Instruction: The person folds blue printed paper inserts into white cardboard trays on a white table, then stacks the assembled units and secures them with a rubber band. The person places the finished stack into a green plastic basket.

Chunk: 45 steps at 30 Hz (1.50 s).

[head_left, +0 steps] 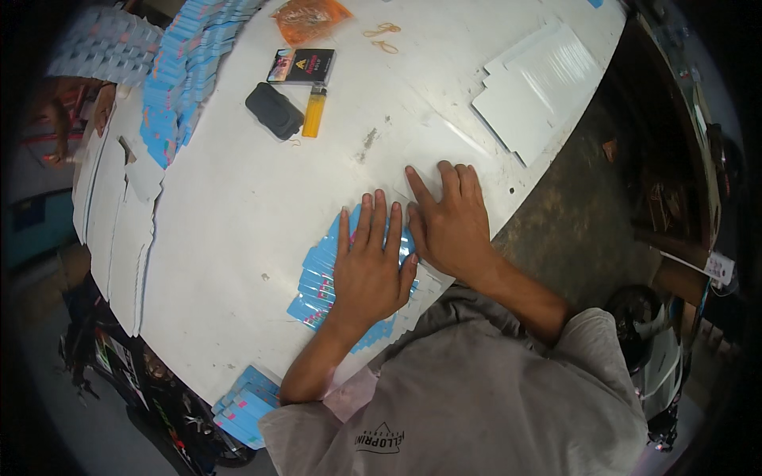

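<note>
My left hand [369,274] lies flat, fingers spread, on a fanned-out overlapping pile of glossy blue printed card pieces [316,274] at the table's near edge. To its right, my right hand [454,218] rests palm down with the fingers stretched out. Under or beside its fingertips there seems to be a pale sheet that barely stands out from the white table [230,230]. White pieces [427,284] show below the right wrist, next to the blue pile. What lies directly beneath both palms is hidden.
White cut sheets [548,87] are stacked far right. Toward the back lie a dark case [274,111], yellow lighter [314,115], cigarette pack [305,67], orange bag [309,20] and rubber bands [382,32]. Blue cards [186,79] and white sheets [119,230] line the left; more blue cards [248,404] near left.
</note>
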Each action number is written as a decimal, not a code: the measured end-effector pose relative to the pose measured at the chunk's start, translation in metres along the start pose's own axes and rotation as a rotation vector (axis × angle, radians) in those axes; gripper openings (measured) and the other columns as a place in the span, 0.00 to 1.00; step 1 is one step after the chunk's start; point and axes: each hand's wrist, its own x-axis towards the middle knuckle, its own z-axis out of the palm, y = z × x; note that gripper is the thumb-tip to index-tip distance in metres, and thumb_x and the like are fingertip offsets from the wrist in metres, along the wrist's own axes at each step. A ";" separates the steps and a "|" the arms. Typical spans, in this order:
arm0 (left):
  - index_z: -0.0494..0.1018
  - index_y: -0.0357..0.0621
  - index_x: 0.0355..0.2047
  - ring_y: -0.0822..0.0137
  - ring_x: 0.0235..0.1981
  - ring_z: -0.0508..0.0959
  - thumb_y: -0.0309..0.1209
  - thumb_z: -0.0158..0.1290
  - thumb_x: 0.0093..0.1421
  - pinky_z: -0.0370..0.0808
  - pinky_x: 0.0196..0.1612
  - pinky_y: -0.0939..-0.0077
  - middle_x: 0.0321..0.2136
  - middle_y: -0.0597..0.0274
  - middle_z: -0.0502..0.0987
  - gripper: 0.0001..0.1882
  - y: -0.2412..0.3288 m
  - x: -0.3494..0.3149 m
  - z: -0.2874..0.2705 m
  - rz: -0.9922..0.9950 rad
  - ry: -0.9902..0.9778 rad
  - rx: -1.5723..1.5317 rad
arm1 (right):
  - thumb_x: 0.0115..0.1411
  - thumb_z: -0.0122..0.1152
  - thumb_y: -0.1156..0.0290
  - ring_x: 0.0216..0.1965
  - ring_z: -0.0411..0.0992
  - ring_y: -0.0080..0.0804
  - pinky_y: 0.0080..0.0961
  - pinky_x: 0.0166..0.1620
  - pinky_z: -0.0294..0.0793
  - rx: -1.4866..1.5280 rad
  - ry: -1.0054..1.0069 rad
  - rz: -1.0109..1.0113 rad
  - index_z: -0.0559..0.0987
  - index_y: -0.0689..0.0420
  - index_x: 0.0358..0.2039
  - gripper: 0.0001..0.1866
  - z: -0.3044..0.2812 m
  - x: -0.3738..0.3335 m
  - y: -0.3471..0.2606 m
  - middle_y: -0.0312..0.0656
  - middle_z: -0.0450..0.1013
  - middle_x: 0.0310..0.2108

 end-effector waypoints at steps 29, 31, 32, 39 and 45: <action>0.62 0.44 0.74 0.36 0.77 0.54 0.34 0.57 0.57 0.49 0.73 0.27 0.75 0.30 0.53 0.43 0.010 0.014 0.015 0.099 0.055 0.076 | 0.75 0.55 0.74 0.31 0.75 0.27 0.29 0.37 0.75 0.969 -0.292 0.233 0.78 0.66 0.48 0.08 -0.028 -0.014 0.032 0.48 0.79 0.29; 0.62 0.42 0.74 0.35 0.77 0.54 0.34 0.57 0.57 0.48 0.73 0.26 0.75 0.30 0.53 0.43 0.009 0.013 0.016 0.121 0.060 0.072 | 0.75 0.55 0.75 0.32 0.74 0.23 0.27 0.37 0.74 1.058 -0.347 0.333 0.78 0.66 0.46 0.08 -0.026 -0.014 0.032 0.44 0.79 0.29; 0.62 0.41 0.74 0.34 0.77 0.54 0.35 0.57 0.58 0.48 0.73 0.26 0.75 0.30 0.53 0.42 0.008 0.015 0.014 0.120 0.045 0.069 | 0.75 0.55 0.74 0.32 0.74 0.21 0.26 0.36 0.74 1.058 -0.351 0.326 0.78 0.65 0.46 0.08 -0.026 -0.015 0.034 0.43 0.79 0.30; 0.63 0.38 0.73 0.33 0.76 0.53 0.39 0.52 0.69 0.47 0.75 0.30 0.75 0.29 0.54 0.35 0.009 0.017 0.014 0.057 0.095 -0.011 | 0.77 0.54 0.68 0.34 0.73 0.15 0.17 0.38 0.72 1.144 -0.218 0.475 0.77 0.63 0.49 0.11 -0.056 -0.008 0.052 0.36 0.80 0.33; 0.61 0.33 0.72 0.29 0.76 0.50 0.38 0.52 0.70 0.45 0.75 0.28 0.74 0.27 0.53 0.34 0.007 0.018 0.013 0.110 0.091 -0.029 | 0.78 0.53 0.65 0.37 0.76 0.16 0.16 0.40 0.74 1.226 -0.221 0.490 0.77 0.64 0.55 0.15 -0.045 -0.010 0.062 0.38 0.82 0.38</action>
